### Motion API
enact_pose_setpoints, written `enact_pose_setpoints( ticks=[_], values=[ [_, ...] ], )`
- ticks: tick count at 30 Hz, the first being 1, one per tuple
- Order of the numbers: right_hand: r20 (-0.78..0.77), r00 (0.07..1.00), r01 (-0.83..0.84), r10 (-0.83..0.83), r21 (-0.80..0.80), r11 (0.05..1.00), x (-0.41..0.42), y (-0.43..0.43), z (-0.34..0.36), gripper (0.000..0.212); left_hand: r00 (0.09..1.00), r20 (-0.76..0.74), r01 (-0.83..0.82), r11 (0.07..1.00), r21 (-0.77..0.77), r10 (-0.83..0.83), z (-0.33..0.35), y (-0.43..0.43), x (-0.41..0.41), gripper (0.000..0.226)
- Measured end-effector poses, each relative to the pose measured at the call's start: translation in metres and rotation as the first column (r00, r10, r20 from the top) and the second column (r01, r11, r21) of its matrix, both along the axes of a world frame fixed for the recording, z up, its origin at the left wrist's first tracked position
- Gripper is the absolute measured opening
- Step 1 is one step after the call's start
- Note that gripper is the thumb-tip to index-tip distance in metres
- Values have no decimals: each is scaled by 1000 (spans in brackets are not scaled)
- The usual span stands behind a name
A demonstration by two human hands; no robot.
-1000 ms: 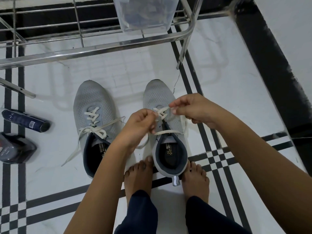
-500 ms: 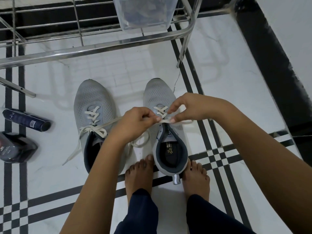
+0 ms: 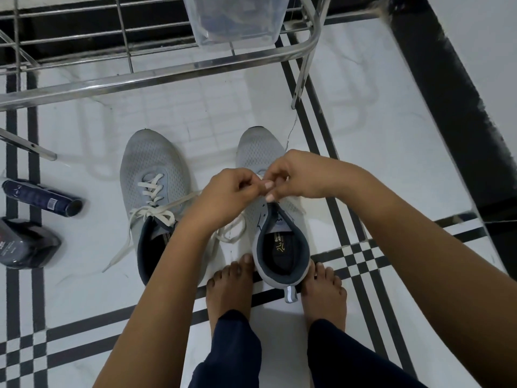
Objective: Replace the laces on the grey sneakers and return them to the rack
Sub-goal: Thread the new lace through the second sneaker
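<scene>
On the floor [image 3: 372,163], the left sneaker [image 3: 151,169] lies just left of my left hand [image 3: 226,196]. That hand and my right hand [image 3: 303,177] meet over the right sneaker [image 3: 282,247], both pinching its white lace [image 3: 231,233] above the tongue.

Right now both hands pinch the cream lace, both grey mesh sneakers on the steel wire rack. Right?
No. Head view: the grey mesh sneakers sit on the white tiled floor, in front of the steel wire rack. Left hand and right hand pinch the cream lace.
</scene>
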State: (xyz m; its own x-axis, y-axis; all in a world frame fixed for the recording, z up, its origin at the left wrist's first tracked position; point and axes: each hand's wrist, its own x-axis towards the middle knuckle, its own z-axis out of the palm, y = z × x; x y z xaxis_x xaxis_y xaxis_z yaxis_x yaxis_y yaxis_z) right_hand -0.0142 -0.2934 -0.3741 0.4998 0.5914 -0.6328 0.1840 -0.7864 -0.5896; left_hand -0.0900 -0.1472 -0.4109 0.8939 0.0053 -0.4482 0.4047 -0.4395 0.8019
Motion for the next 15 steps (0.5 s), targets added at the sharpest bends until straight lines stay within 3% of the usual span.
enact_pose_setpoints(
  ticks=[3,6,9,12,15],
  values=[
    [39,998,59,-57,-76,995,9,-16,-1,4,998,-4,-68,998,-12,68,-4,15,-8,19],
    [51,998,52,-43,-183,982,8,-28,-6,18,994,2,-113,993,-32,113,-8,20,-12,19],
    [-8,997,72,-73,-54,996,-3,-13,-10,38,999,23,-35,999,-8,35,-7,2,-7,17],
    [-63,986,156,-152,72,985,-8,-2,-8,23,999,13,-50,998,-30,51,-10,-7,-6,19],
    [-113,964,252,-242,83,964,-4,-11,-12,16,976,15,-211,965,-154,216,-15,0,-12,15]
  ],
)
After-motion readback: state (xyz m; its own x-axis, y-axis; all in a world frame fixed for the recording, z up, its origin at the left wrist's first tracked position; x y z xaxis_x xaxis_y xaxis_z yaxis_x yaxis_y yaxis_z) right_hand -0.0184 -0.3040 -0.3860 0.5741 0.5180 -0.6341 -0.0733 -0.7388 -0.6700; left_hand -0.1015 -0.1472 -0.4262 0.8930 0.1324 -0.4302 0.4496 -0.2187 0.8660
